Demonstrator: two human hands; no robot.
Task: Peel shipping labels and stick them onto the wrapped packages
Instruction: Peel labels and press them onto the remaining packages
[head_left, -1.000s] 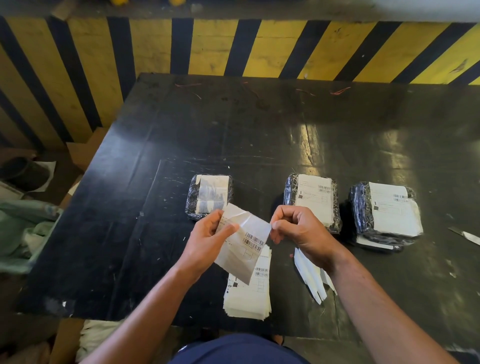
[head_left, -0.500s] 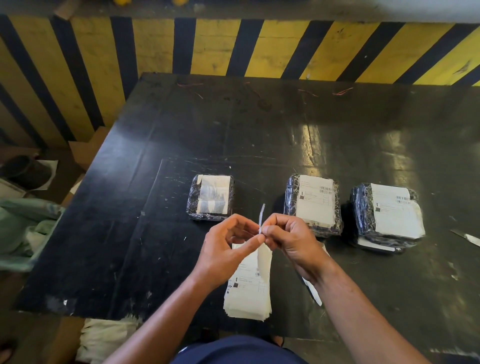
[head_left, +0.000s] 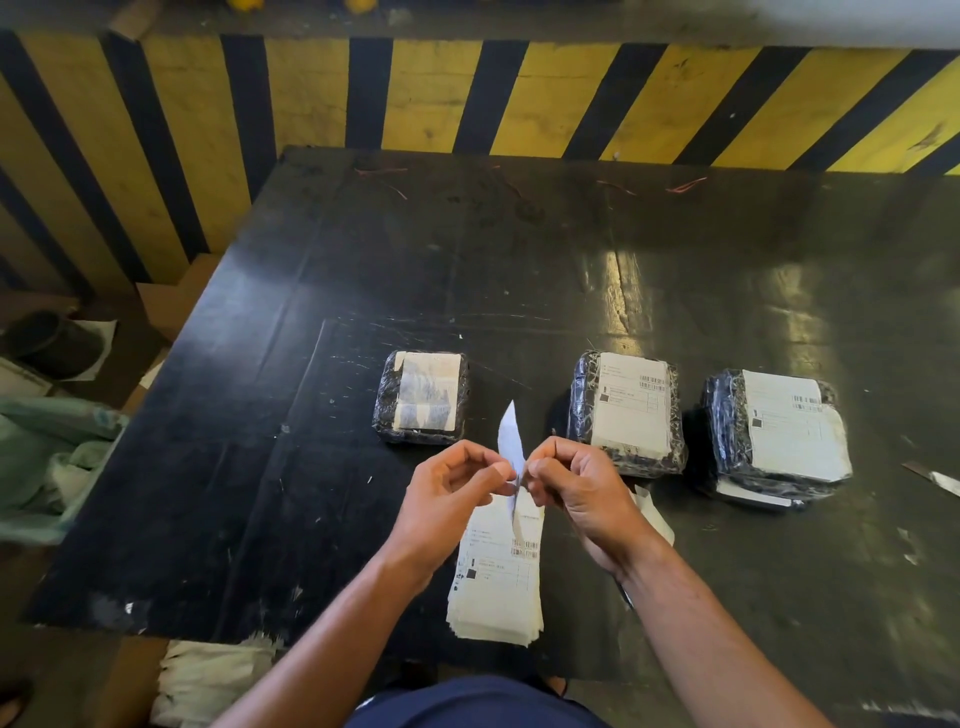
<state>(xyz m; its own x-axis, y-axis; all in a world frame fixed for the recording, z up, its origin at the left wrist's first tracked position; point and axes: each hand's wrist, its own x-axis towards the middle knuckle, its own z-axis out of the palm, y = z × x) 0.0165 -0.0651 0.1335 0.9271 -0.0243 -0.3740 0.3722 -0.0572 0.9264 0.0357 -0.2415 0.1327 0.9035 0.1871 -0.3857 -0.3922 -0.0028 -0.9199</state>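
Head view: label (head_left: 510, 439) edge-on, pinched between both hands' grips.

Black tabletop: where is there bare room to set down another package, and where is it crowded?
The black tabletop is bare from the three plastic-wrapped packages back to the striped wall, apart from thin red wire scraps, and left of the leftmost package. It is crowded near the front edge: the white label stack, peeled backing strips, and both hands pinching a label.
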